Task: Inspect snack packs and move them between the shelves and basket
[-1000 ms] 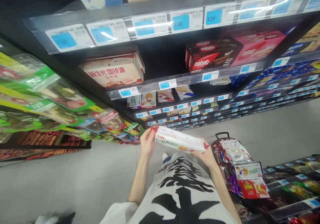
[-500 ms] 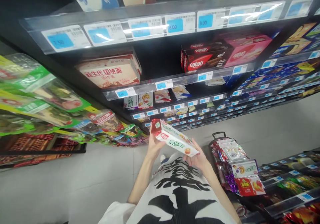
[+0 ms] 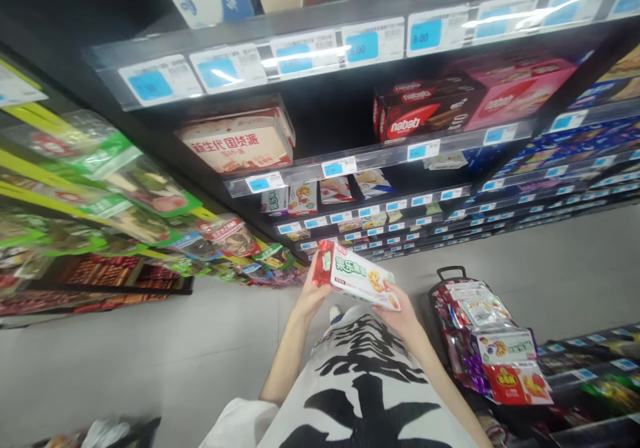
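Between my two hands I hold a white and red biscuit box in front of my body, its broad printed face turned up toward me. My left hand grips the red end. The fingers of my right hand wrap round the opposite end near the cookie picture. Beyond the box, similar biscuit packs stand on a lower shelf. A basket with a black handle, piled with snack packs, is on the floor to my right.
Ahead rises a black shelf unit with price tags, a cream box and dark nabati boxes. Hanging snack bags line the left. Another low shelf stands at the lower right. Grey floor lies below.
The biscuit box has turned in my hands, so its broad face with the cookie picture now shows instead of mostly its side. The view has shifted slightly left.
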`<state>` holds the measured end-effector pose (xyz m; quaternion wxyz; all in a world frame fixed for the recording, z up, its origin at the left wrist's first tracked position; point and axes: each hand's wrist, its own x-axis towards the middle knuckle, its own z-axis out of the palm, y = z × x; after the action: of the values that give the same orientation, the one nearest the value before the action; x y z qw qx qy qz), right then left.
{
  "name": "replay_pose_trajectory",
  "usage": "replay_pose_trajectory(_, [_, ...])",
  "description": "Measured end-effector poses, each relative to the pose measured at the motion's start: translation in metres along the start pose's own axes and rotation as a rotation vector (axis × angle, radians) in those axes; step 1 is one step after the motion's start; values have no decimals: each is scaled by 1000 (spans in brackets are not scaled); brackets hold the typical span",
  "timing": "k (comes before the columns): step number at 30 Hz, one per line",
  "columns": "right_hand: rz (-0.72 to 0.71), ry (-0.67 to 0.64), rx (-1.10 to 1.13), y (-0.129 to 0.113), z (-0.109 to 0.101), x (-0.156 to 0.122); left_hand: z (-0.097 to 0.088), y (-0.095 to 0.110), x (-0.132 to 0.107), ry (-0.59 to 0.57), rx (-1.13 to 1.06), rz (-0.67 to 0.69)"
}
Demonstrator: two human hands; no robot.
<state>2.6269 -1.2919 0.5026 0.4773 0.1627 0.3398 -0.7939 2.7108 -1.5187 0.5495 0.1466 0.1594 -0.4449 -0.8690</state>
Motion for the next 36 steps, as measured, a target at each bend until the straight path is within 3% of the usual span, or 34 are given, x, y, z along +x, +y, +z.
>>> replay_pose_trajectory(3, [-136,112,-27,-11,-8,-3,-13,4,-15,-147,-69,-109])
replay_pose_trajectory(5, [-213,140,-29,-19,-12,-7,-19,6,-19,-159,-117,-213])
replay_pose_trajectory(10, [-311,98,-72,-34,-3,-15,-18,1,-14,48,-59,-356])
replay_pose_trajectory(16, [-375,-108,-57,-35,17,-7,-10,-2,-4,206,-54,-196])
replay_pose_trajectory(20, [-343,-115,-74,-32,15,-2,-11,-1,5,302,-83,-112])
replay_pose_trajectory(27, [-280,-14,-87,-27,-12,-7,-29,13,19,448,-122,28])
replay_pose_trajectory(31, [-202,-52,-164,-33,-10,0,-46,36,24,450,-109,-109])
replay_pose_trajectory(36, [-73,-201,-280,-47,22,19,-60,50,38,338,-61,-352])
